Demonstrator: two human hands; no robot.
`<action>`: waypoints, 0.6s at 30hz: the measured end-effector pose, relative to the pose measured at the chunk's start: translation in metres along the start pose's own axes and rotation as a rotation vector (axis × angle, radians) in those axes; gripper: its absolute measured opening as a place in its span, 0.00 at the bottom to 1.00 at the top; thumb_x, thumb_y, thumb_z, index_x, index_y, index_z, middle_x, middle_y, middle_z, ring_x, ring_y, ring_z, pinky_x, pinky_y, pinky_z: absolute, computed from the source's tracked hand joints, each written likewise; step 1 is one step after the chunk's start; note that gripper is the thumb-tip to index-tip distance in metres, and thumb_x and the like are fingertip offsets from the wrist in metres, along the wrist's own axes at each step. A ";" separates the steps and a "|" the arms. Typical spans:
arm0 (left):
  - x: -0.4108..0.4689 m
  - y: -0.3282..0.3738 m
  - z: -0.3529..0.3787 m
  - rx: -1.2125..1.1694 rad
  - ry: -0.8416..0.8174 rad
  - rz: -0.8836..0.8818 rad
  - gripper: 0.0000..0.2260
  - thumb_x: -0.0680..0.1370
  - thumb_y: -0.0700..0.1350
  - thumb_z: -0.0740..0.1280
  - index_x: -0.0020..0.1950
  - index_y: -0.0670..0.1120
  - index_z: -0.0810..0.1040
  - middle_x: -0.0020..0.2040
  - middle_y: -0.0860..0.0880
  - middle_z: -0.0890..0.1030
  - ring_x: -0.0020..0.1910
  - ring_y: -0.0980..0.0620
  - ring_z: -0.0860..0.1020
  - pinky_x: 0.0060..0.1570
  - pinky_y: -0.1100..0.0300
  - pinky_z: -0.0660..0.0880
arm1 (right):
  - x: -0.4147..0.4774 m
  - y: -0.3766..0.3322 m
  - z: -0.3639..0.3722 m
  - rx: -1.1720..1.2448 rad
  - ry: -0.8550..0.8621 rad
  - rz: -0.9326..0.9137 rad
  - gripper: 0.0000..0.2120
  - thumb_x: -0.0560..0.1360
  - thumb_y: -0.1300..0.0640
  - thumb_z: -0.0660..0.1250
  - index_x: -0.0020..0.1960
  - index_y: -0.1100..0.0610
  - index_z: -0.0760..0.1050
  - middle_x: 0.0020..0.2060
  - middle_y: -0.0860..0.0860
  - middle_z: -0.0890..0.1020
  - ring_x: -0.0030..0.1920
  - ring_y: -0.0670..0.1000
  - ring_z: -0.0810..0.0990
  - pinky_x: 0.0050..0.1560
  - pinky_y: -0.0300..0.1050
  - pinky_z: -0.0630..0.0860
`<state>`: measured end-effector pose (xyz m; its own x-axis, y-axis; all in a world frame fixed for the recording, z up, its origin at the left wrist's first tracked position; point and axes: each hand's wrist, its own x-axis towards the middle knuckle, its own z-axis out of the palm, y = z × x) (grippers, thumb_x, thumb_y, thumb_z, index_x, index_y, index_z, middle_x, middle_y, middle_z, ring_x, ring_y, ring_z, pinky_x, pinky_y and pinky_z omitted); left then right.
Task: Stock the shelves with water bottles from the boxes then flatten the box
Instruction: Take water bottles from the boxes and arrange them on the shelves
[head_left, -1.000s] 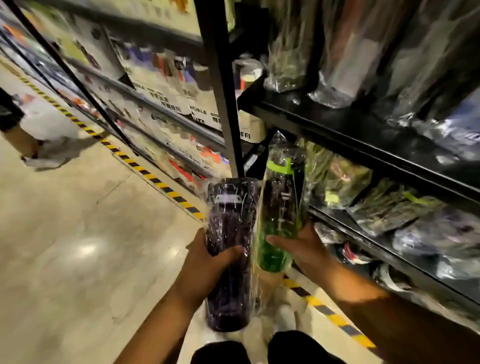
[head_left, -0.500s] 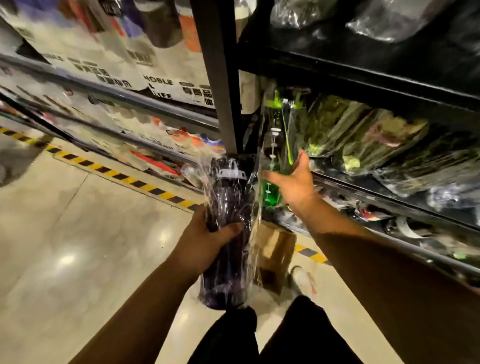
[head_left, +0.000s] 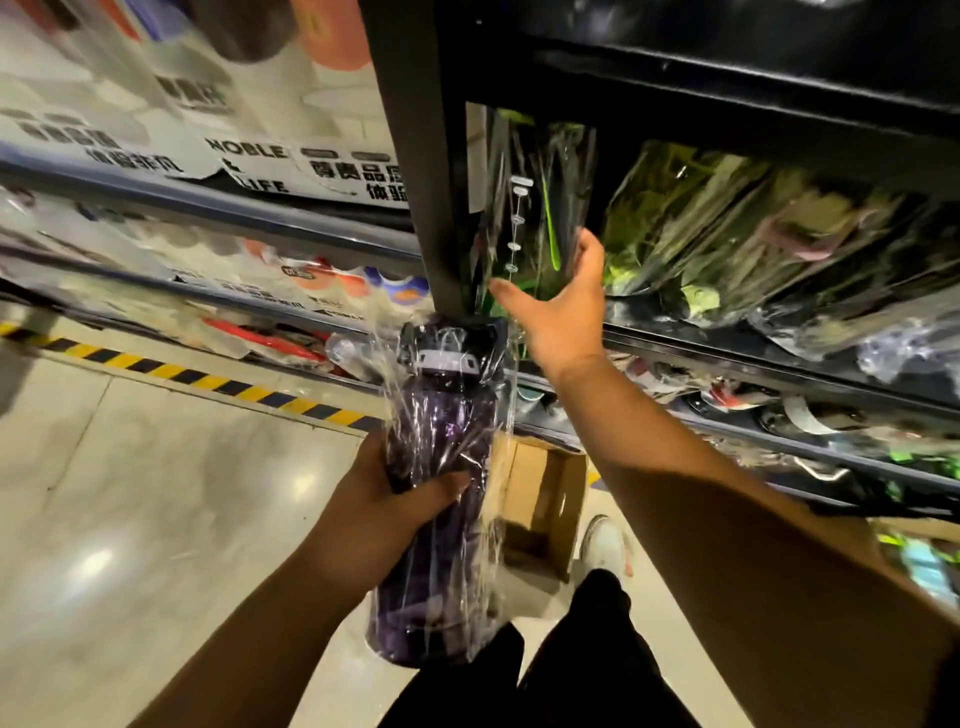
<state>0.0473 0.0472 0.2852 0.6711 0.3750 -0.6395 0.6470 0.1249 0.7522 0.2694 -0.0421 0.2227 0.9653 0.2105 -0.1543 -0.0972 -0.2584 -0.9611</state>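
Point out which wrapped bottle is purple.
The purple bottle gripped by the left hand, off the shelf; the green bottle at the right hand and its neighbours are green.

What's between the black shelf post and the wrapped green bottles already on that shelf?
Head view: one plastic-wrapped green bottle fills that slot beside the post, with the right hand open against its lower end.

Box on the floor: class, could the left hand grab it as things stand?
Probably not. The left hand grips the purple bottle, so it is full, and the box sits on the floor beyond that bottle. Shelve the bottle first.
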 end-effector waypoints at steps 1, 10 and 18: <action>0.000 0.000 0.000 -0.005 -0.006 -0.004 0.18 0.73 0.44 0.75 0.59 0.57 0.74 0.50 0.59 0.84 0.46 0.64 0.82 0.44 0.65 0.74 | 0.003 -0.002 -0.003 -0.009 0.011 -0.017 0.40 0.69 0.59 0.79 0.72 0.58 0.59 0.56 0.38 0.69 0.54 0.29 0.70 0.54 0.17 0.61; 0.001 -0.001 -0.003 -0.053 0.036 -0.017 0.19 0.74 0.42 0.75 0.61 0.56 0.75 0.49 0.59 0.85 0.47 0.61 0.83 0.45 0.64 0.75 | 0.021 -0.001 0.013 -0.125 0.135 -0.033 0.39 0.65 0.54 0.81 0.68 0.59 0.64 0.63 0.54 0.72 0.61 0.50 0.73 0.65 0.43 0.72; 0.001 -0.010 -0.007 -0.089 0.067 -0.060 0.21 0.71 0.44 0.75 0.63 0.53 0.75 0.50 0.55 0.85 0.46 0.59 0.84 0.45 0.61 0.76 | 0.034 0.003 0.029 -0.179 0.184 -0.008 0.30 0.71 0.51 0.77 0.64 0.60 0.65 0.57 0.53 0.77 0.54 0.48 0.74 0.53 0.35 0.69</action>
<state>0.0389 0.0523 0.2776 0.6044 0.4244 -0.6742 0.6486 0.2292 0.7258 0.2949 -0.0087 0.2080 0.9953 0.0427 -0.0871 -0.0609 -0.4238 -0.9037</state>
